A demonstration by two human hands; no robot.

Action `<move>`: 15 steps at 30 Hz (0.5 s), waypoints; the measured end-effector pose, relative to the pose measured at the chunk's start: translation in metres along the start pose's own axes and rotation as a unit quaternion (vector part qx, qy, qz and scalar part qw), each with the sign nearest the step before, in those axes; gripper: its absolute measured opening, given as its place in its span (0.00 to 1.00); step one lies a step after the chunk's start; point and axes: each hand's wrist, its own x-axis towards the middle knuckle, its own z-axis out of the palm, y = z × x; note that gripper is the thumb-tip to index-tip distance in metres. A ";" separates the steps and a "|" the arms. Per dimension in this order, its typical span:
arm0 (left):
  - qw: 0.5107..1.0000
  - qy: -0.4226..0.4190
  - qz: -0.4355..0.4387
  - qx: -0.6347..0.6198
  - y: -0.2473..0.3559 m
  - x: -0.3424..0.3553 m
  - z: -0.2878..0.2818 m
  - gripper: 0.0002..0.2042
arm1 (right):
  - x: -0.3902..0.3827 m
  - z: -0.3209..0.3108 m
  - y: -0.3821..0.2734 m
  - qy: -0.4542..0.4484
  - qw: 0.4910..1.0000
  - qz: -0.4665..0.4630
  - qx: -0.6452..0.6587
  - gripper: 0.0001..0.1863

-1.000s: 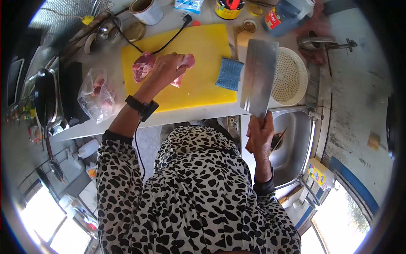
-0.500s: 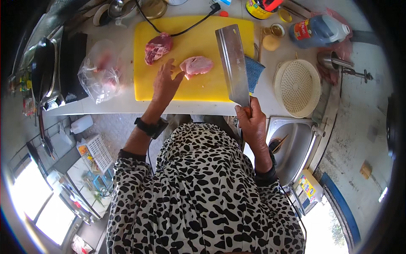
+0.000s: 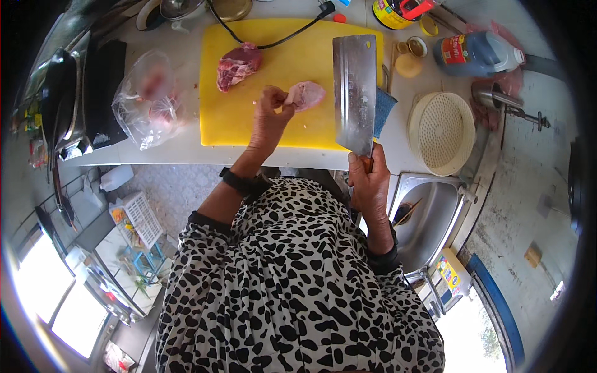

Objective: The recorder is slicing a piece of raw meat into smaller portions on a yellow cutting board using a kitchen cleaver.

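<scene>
Meanwhile, the left hand pinched pale meat on the yellow board; the right hand gripped a cleaver over its right side.

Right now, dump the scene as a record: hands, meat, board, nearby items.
left_hand: left hand, fingers at left end of pale meat piece; grip unclear
right_hand: right hand, gripping cleaver by its handle
other_meat: red meat piece, untouched, left of the pale one
board: yellow cutting board, under both pieces
cable: black cable, crossing board's far side
left_of_board: clear plastic bag, reddish contents
right_of_board: white colander
</scene>
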 end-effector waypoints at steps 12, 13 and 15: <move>0.927 -0.115 -0.096 -0.344 0.046 0.004 -0.059 0.12 | -0.001 0.005 0.010 0.038 0.998 0.023 0.037 0.17; 0.930 -0.122 -0.090 -0.336 0.047 0.004 -0.063 0.12 | -0.001 0.006 0.010 0.038 0.998 0.023 0.039 0.17; 0.933 -0.129 -0.084 -0.326 0.048 0.004 -0.068 0.13 | 0.000 0.007 0.011 0.038 0.998 0.026 0.034 0.16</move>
